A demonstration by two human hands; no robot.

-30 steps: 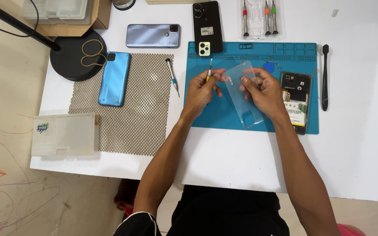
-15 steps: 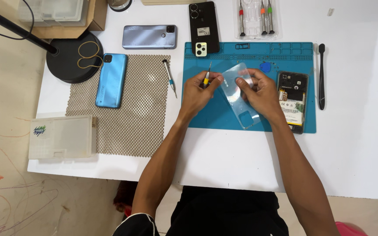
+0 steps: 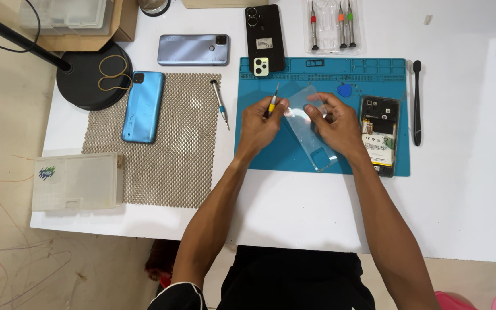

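Note:
Both hands hold a clear, see-through phone back cover [image 3: 311,135] over the blue work mat [image 3: 259,155]. My left hand [image 3: 259,123] grips the cover's upper left edge and also holds a small yellow-handled screwdriver [image 3: 272,103], its tip pointing up. My right hand [image 3: 334,126] pinches the cover's upper right edge. Just right of my right hand lies an opened phone [image 3: 380,135] with its battery and inner parts showing.
A blue phone [image 3: 142,107] and a loose screwdriver [image 3: 220,104] lie on a beige mesh mat [image 3: 173,166]. A grey-blue phone [image 3: 193,50], a black phone [image 3: 264,39], a screwdriver set [image 3: 333,23], a black brush [image 3: 417,103], a blue pick [image 3: 345,90], a plastic box [image 3: 78,181] and a lamp base [image 3: 87,86] sit around.
Both hands stay on the clear cover, shifting only slightly. The view moved a little.

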